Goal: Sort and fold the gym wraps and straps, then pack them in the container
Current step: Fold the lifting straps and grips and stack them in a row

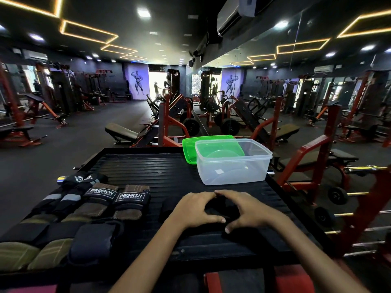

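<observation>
On the black ribbed platform [169, 172] a folded black wrap [222, 210] lies between my two hands. My left hand [194, 210] and my right hand [247, 210] curl round it from either side, fingertips meeting above it. A clear plastic container [232, 163] stands empty at the back right. Its green lid [190, 149] lies behind it. At the left lie brown PROIRON wraps [129, 199], black and grey wraps [69, 195], olive straps [31, 254] and a dark navy wrap [93, 242].
The platform ends in a raised rim at the front and drops off on the right toward a red rack [317, 166] with a chrome bar. Gym benches and machines fill the floor behind.
</observation>
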Tool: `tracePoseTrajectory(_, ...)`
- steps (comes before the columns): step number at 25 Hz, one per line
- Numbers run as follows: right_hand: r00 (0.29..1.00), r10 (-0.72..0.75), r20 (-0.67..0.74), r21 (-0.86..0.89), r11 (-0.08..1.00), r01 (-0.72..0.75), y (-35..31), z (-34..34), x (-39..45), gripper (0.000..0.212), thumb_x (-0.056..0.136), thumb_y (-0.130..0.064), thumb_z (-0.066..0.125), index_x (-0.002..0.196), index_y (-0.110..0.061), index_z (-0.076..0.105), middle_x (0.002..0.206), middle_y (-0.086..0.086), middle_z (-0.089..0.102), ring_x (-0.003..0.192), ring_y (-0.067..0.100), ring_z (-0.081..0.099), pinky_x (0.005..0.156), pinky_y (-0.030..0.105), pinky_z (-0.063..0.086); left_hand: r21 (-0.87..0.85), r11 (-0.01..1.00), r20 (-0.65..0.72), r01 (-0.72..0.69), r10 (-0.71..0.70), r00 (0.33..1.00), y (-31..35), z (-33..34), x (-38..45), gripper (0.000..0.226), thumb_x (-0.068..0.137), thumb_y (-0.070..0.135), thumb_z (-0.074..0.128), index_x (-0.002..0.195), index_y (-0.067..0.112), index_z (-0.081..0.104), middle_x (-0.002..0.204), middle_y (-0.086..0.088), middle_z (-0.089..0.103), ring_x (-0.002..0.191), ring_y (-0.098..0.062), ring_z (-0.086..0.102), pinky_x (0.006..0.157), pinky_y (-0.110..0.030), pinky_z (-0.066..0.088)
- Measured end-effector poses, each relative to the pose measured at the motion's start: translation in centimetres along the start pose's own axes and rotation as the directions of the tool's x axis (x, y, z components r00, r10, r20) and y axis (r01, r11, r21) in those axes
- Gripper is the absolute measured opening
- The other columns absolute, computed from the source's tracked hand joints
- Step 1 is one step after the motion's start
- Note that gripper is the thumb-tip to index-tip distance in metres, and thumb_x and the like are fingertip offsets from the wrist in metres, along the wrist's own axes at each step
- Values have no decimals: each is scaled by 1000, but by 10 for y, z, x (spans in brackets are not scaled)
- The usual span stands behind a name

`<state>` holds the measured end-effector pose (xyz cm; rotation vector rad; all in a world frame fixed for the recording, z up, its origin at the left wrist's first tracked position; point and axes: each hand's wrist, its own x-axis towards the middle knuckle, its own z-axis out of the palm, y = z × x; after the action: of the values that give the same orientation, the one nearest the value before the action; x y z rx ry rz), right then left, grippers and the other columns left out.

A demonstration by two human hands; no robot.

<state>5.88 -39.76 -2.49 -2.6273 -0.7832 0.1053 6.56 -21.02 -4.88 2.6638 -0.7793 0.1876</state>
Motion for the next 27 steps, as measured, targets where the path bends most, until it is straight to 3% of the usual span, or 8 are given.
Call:
tracePoseTrajectory(4, 970, 76, -230, -209, 970, -126, -2, 18, 7, 84, 63, -53, 76, 134, -21, 46, 128, -4, 52, 118, 14, 43, 97, 25, 37, 162, 987, -221, 7, 29, 975, -15, 0, -7, 90, 57, 83, 46, 120, 20, 54, 121, 4, 56, 119, -13, 48, 111, -39, 14)
tracePoseTrajectory(6, 923, 161, -351, -265, 928, -263, -14, 25, 10, 75, 65, -60, 69, 125, -19, 49, 121, -2, 51, 117, 17, 41, 93, 30, 42, 263, 958, -403, 113, 3, 915, -23, -3, -8, 79, 53, 85, 46, 96, 19, 57, 98, 2, 55, 96, -19, 52, 93, -34, 27)
tracePoseTrajectory(8, 892, 218, -395, -274, 899, -341, -24, 31, 13, 68, 67, -61, 67, 117, -17, 51, 119, 0, 50, 117, 19, 41, 90, 32, 43, 195, 954, -530, 227, -93, 843, -23, -5, -11, 57, 60, 75, 52, 75, 20, 48, 78, 6, 47, 79, -19, 50, 75, -32, 28)
tracePoseTrajectory(12, 895, 233, -381, -219, 918, -332, -27, 27, 10, 68, 64, -59, 70, 115, -19, 52, 118, -1, 50, 116, 18, 40, 88, 31, 44, -101, 894, -296, 436, -446, 845, -17, -2, -14, 45, 84, 59, 52, 64, 18, 45, 66, 4, 53, 81, -24, 60, 70, -29, 36)
tracePoseTrajectory(17, 912, 203, -357, -253, 919, -304, -41, 30, -6, 66, 63, -58, 70, 111, -17, 51, 114, -2, 50, 112, 18, 43, 86, 30, 44, -313, 864, -217, 394, -469, 856, -14, 6, -4, 32, 98, 40, 37, 96, 9, 43, 92, -10, 63, 90, -31, 60, 75, -37, 47)
tracePoseTrajectory(22, 903, 156, -400, -270, 921, -279, -49, 36, -15, 65, 69, -60, 64, 115, -18, 47, 119, -3, 45, 117, 17, 38, 87, 29, 45, -702, 614, -159, 361, -629, 761, -15, -4, 17, 27, 93, 22, 55, 77, 11, 36, 71, 2, 40, 74, -19, 43, 56, -29, 30)
tracePoseTrajectory(25, 896, 160, -415, -254, 925, -283, -48, 39, -18, 69, 69, -63, 63, 118, -20, 44, 121, -5, 42, 119, 17, 35, 86, 29, 45, -767, 551, -160, 328, -660, 734, -11, -18, 36, 20, 90, 19, 58, 94, 5, 44, 93, -11, 56, 91, -26, 54, 74, -32, 41)
tracePoseTrajectory(27, 884, 165, -438, -253, 921, -297, -48, 42, -20, 71, 69, -64, 63, 121, -20, 44, 122, -5, 41, 120, 17, 34, 87, 29, 45, -708, 641, -211, 295, -591, 778, -2, -20, 46, 32, 91, 13, 56, 117, 2, 41, 115, -18, 58, 105, -30, 57, 87, -33, 44)
